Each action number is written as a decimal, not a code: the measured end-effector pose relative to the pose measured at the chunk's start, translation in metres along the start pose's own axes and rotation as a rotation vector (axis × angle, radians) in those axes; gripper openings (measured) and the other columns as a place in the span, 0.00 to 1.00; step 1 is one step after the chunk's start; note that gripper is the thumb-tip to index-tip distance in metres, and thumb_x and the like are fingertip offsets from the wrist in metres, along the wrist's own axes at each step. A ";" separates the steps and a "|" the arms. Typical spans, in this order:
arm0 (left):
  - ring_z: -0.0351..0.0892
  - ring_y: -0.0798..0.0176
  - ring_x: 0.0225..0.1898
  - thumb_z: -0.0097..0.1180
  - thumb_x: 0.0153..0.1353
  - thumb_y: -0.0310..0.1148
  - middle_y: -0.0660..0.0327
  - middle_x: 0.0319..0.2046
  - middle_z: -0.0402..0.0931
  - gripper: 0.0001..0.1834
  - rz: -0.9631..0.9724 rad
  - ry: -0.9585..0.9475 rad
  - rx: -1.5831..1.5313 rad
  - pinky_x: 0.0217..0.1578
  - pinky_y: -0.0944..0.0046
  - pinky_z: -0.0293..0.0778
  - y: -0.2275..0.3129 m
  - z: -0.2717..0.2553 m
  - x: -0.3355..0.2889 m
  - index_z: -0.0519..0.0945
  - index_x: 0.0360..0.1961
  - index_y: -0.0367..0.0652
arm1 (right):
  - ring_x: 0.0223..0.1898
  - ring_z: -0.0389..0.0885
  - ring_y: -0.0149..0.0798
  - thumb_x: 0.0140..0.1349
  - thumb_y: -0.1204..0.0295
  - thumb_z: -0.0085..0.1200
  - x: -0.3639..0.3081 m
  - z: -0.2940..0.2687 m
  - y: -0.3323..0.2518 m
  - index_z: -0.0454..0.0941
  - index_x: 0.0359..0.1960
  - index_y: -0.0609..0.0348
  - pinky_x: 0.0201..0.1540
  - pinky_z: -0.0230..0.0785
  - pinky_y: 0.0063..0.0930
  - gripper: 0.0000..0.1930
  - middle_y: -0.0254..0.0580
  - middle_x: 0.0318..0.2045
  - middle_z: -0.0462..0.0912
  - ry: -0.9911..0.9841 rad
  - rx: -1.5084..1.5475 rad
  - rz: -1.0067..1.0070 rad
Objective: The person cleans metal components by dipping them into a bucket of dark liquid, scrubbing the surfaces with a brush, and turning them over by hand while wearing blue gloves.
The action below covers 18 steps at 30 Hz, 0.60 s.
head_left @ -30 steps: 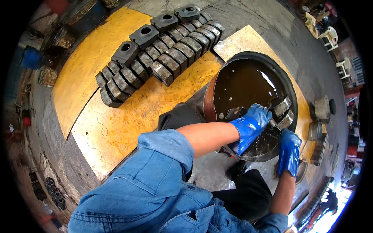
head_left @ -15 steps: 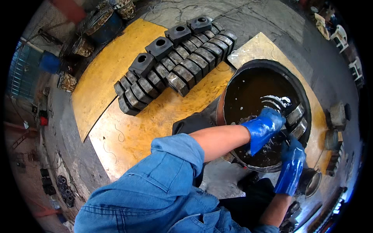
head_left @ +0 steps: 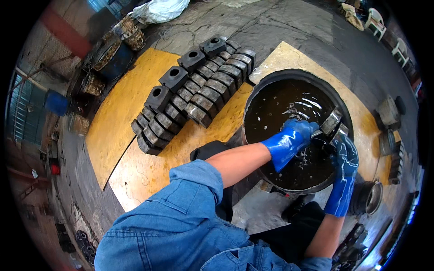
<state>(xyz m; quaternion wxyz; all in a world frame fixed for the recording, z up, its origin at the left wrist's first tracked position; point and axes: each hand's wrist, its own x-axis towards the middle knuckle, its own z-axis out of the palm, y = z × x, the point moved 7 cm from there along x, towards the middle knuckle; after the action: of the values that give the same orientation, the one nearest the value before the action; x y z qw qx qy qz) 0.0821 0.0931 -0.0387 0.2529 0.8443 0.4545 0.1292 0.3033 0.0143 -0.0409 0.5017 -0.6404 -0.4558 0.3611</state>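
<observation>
Both my hands wear wet blue rubber gloves and work over a round drum (head_left: 253,106) of dark brown liquid. My left hand (head_left: 294,140) reaches in from the left, its fingers closed at the shiny edge of a dark metal block (head_left: 318,133). Facing it, my right hand (head_left: 346,156) is closed near the drum's right wall, its fingers at the same block, most of which the gloves and liquid hide. Just beyond them, another wet metal block (head_left: 332,121) leans against the drum's inner right side. A bright metal end (head_left: 342,130) shows above my right fingers.
Rows of dark metal blocks (head_left: 199,90) lie left of the drum on yellow sheets (head_left: 122,113), some holed ones on top. A metal ring-shaped part (head_left: 371,198) sits right of the drum. Bins (head_left: 115,61) stand far left, white chairs (head_left: 376,21) far right.
My right hand has come up toward the drum's right wall and now covers part of a metal end there. My left hand stays over the liquid. The whole view has shifted slightly.
</observation>
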 end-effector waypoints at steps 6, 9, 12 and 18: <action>0.90 0.42 0.44 0.57 0.69 0.33 0.48 0.39 0.89 0.12 0.095 0.068 -0.032 0.44 0.44 0.83 0.009 0.001 -0.007 0.81 0.53 0.52 | 0.30 0.82 0.27 0.78 0.54 0.54 -0.013 0.011 -0.029 0.79 0.66 0.53 0.30 0.72 0.21 0.23 0.37 0.50 0.89 0.039 0.316 0.086; 0.90 0.42 0.42 0.59 0.69 0.34 0.49 0.39 0.89 0.13 0.053 0.056 0.149 0.40 0.43 0.84 0.020 0.002 -0.009 0.80 0.52 0.48 | 0.33 0.84 0.29 0.78 0.56 0.54 -0.010 0.019 -0.020 0.82 0.60 0.54 0.32 0.76 0.24 0.19 0.37 0.46 0.89 -0.038 0.299 0.163; 0.89 0.39 0.45 0.67 0.63 0.37 0.50 0.39 0.88 0.22 0.082 0.015 0.038 0.50 0.42 0.82 0.022 0.002 -0.009 0.77 0.58 0.48 | 0.35 0.87 0.32 0.76 0.60 0.56 -0.017 0.026 -0.020 0.86 0.54 0.57 0.37 0.81 0.27 0.16 0.41 0.42 0.90 -0.074 0.237 0.195; 0.84 0.40 0.57 0.74 0.55 0.41 0.46 0.54 0.84 0.36 0.010 -0.049 0.058 0.58 0.42 0.77 0.008 0.004 -0.007 0.75 0.64 0.44 | 0.34 0.87 0.32 0.76 0.64 0.58 -0.011 0.010 -0.005 0.86 0.54 0.60 0.37 0.82 0.28 0.14 0.43 0.44 0.90 -0.054 0.148 0.047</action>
<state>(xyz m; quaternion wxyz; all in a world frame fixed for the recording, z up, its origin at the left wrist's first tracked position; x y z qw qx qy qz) 0.0854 0.0820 -0.0374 0.2387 0.8563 0.4476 0.0966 0.2898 0.0077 -0.0386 0.5268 -0.6021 -0.4260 0.4225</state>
